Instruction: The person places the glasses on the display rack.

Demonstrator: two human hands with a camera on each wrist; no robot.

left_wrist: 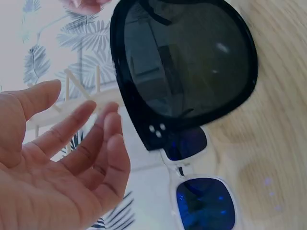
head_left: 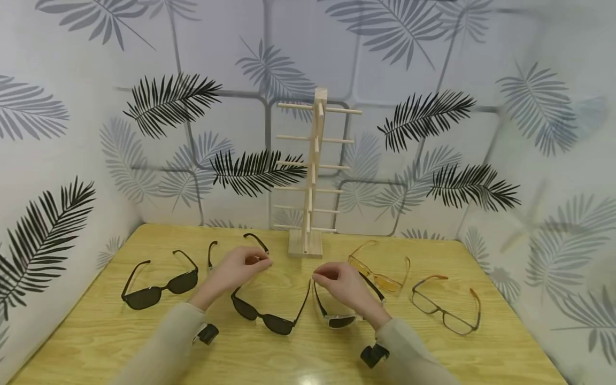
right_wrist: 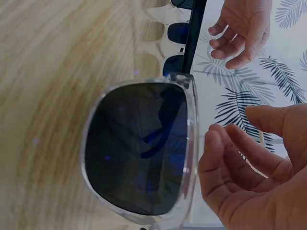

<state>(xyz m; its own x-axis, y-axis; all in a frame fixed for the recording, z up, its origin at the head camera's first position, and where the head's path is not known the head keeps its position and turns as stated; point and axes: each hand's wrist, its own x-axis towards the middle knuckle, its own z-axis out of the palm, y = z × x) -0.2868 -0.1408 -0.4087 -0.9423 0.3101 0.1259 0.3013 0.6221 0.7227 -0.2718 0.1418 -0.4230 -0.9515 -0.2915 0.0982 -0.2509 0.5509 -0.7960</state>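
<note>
My left hand [head_left: 238,270] hovers over the table between black sunglasses [head_left: 276,324] and a pair behind it, whose lenses it hides in the head view. In the left wrist view its fingers [left_wrist: 79,155] are loosely bent with nothing between them; a black-rimmed lens [left_wrist: 192,62] fills the view beside them, with clear-framed blue-lens sunglasses [left_wrist: 206,206] beyond. My right hand [head_left: 347,289] is above clear-framed sunglasses [head_left: 341,322], partly covering them. Its fingers [right_wrist: 244,167] curve loosely around nothing, beside the dark lens [right_wrist: 136,148] of that pair. Both hands appear apart from the glasses.
A wooden eyewear rack [head_left: 315,160] with several bare pegs stands at the back centre. Black sunglasses [head_left: 144,297] lie at the left. Yellow-lens glasses [head_left: 385,283] and thin-rimmed eyeglasses [head_left: 456,323] lie at the right. Leaf-patterned wall covering [head_left: 308,43] encloses the table's back and sides.
</note>
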